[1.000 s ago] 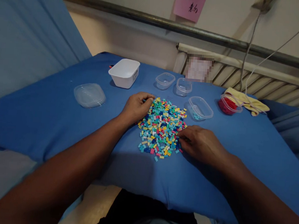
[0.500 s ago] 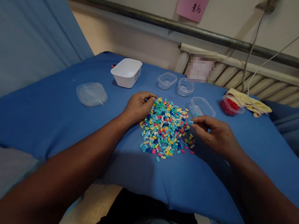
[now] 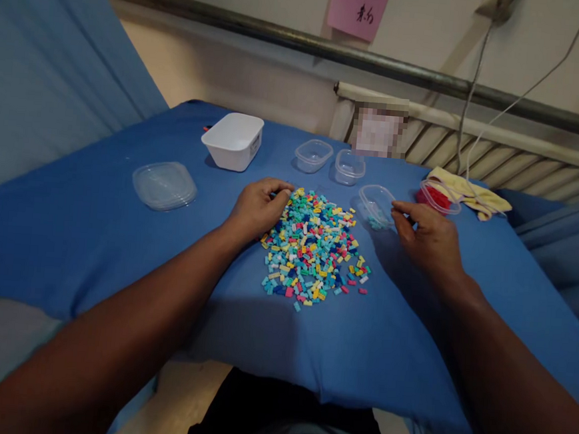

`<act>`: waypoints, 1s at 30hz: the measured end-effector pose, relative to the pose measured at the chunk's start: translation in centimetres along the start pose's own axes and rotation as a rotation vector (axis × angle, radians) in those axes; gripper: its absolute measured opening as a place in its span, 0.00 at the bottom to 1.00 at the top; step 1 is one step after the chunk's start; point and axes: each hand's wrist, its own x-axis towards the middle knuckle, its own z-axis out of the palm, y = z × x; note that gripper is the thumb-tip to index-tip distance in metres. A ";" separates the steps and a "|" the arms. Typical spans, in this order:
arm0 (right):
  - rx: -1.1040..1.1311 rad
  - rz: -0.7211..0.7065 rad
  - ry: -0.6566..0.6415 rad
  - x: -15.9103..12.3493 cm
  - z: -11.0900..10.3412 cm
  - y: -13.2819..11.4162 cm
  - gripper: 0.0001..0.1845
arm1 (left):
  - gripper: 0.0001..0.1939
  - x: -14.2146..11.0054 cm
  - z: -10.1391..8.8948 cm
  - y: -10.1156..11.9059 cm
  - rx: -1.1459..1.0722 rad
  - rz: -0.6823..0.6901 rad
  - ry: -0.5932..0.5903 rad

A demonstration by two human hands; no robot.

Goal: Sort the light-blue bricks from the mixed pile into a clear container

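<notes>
A heap of small toy building bricks [image 3: 310, 245] in turquoise, yellow, pink, navy and white lies on the blue cloth. At its upper left edge rests my left hand [image 3: 260, 208], fingers curled and thumb close to the index finger; whatever they may hold is hidden. My right hand [image 3: 430, 241] is right of the heap, its thumb and fingertips closed at the right rim of a clear plastic tub [image 3: 366, 199]. Light blue bricks [image 3: 379, 223] show inside that tub. My fingers cover part of the rim.
Behind the heap stand a white bin [image 3: 232, 142] and two small clear tubs [image 3: 313, 157]. Clear lids [image 3: 164, 186] lie at left. A tub of red pieces [image 3: 436, 198] sits beside a yellow cloth [image 3: 472, 191], with a radiator [image 3: 441, 132] behind.
My right hand has moved from the heap's right edge to the clear tub's rim, and the light blue brick no longer shows at its fingertips. My left hand stays at the heap.
</notes>
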 end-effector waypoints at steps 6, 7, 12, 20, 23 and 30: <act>0.170 -0.213 -0.226 -0.7 -0.6 -2.9 0.13 | 0.16 0.0 -0.2 0.3 0.016 0.015 -0.008; 0.210 -0.260 -0.306 -0.9 -0.5 -3.3 0.12 | 0.16 0.0 -0.2 0.4 0.017 0.011 -0.005; 0.278 -0.311 -0.513 -1.6 -0.1 -4.0 0.13 | 0.15 0.0 -0.2 0.3 0.031 0.028 -0.001; 0.295 -0.285 -0.540 -1.4 -0.6 -3.1 0.12 | 0.15 0.1 -0.1 -0.1 0.014 0.081 0.003; 0.309 -0.299 -0.608 -1.4 -0.6 -2.6 0.12 | 0.15 0.0 -0.2 0.0 0.017 0.061 -0.005; 0.301 -0.259 -0.660 -1.3 -0.7 -2.1 0.10 | 0.15 0.1 -0.1 -0.1 0.017 0.051 -0.008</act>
